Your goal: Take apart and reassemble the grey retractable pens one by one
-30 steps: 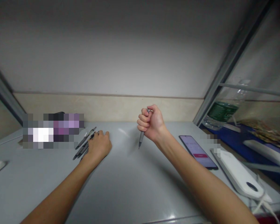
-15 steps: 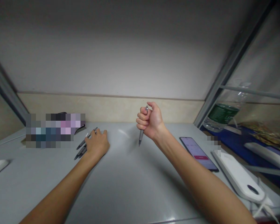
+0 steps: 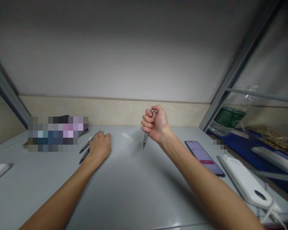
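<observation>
My right hand [image 3: 158, 121] is raised above the desk in the middle, its fingers wrapped around a grey click pen [image 3: 146, 139]. The pen's tip points down, and my thumb rests on the metal button at its top. On the left, my left hand [image 3: 100, 145] lies palm down with fingers apart over a few similar grey pens [image 3: 84, 156] on the desk. Their tips stick out to the left of the hand; the rest of them is partly covered by it.
A phone [image 3: 204, 158] with a lit screen lies right of my right forearm. Beyond it are a white device [image 3: 244, 180] with a cable and a water bottle [image 3: 230, 118] behind a metal rail. A blurred-out pile [image 3: 57, 134] sits at the back left. The wall closes off the desk's far side.
My right thumb has come down onto the pen's button. My left hand has shifted slightly over the pens, and fewer pen tips show beside it.
</observation>
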The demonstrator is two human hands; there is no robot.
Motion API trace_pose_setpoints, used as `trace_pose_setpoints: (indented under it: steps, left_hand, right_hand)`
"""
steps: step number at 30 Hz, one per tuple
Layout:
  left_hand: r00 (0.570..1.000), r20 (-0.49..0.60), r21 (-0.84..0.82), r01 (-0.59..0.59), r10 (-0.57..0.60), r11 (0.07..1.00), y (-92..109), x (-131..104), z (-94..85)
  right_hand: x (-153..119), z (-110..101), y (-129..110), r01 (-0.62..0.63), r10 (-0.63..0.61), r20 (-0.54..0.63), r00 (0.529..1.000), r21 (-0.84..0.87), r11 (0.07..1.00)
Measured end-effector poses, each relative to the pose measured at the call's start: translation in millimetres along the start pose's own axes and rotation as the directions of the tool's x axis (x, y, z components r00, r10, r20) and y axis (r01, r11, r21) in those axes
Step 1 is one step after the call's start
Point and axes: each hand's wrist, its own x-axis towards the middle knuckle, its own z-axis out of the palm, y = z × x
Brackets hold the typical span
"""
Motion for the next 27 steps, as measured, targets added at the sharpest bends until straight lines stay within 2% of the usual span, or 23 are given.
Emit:
trace_pose_setpoints:
  steps: [9, 15, 21, 27]
  left_hand:
    - [0.998, 0.028, 0.001, 0.058, -0.058, 0.998, -0.9, 0.9, -0.6]
    - [0.999, 0.027, 0.012, 0.026, -0.027, 1.0, -2.4, 1.1, -0.6]
    - [1.0, 0.013, 0.022, 0.011, -0.012, 1.0, -3.8, 1.4, -0.6]
    - [0.999, -0.036, 0.038, 0.002, -0.001, 0.999, -3.1, 0.3, 0.0]
  right_hand:
    - [-1.9, 1.2, 1.8, 0.003, -0.003, -0.031, 1.0, -0.02, 1.0]
    - [-1.8, -2.7, 0.0, -0.029, 0.029, -0.018, 0.999, -0.013, 1.0]
    - [-0.7, -4.5, 2.5, -0.009, 0.007, -0.061, 0.998, -0.044, 0.999]
    - [-1.4, -5.1, 0.9, -0.036, 0.035, -0.012, 0.999, -0.035, 0.999]
